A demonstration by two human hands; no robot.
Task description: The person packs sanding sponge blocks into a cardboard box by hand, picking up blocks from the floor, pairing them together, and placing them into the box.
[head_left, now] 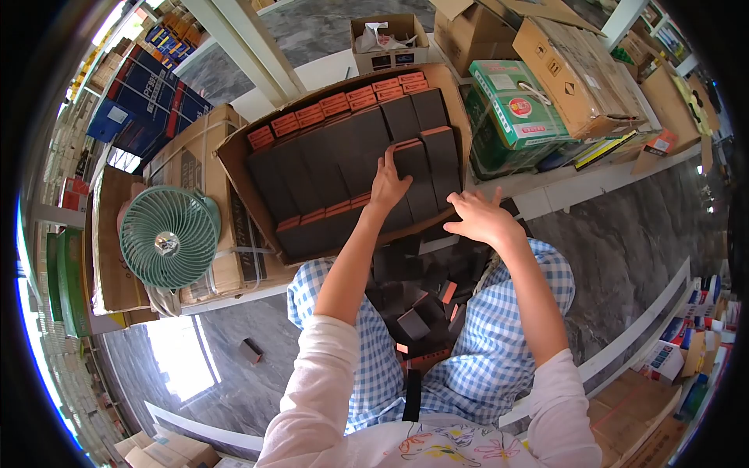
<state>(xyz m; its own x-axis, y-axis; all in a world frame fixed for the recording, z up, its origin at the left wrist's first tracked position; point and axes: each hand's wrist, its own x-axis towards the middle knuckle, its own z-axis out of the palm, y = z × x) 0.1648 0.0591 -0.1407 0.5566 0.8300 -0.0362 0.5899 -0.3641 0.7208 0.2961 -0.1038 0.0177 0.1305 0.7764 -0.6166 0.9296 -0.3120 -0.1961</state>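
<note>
A large open cardboard carton (228, 165) lies in front of me, packed with rows of small black boxes (355, 140) that have orange ends. My left hand (389, 184) rests on the black boxes right of the middle, its fingers apart and touching the end of one box. Near the carton's right edge is my right hand (481, 212), fingers spread, with nothing seen in it. Between my knees lies a loose heap of black boxes (413, 324), some showing orange ends.
A green fan (168, 238) stands at the left beside a taped carton (195, 164). Right of the open carton are a green-and-white box (519, 105) and a brown carton (577, 78). One black box (250, 350) lies on the floor. A small open box (390, 56) stands behind.
</note>
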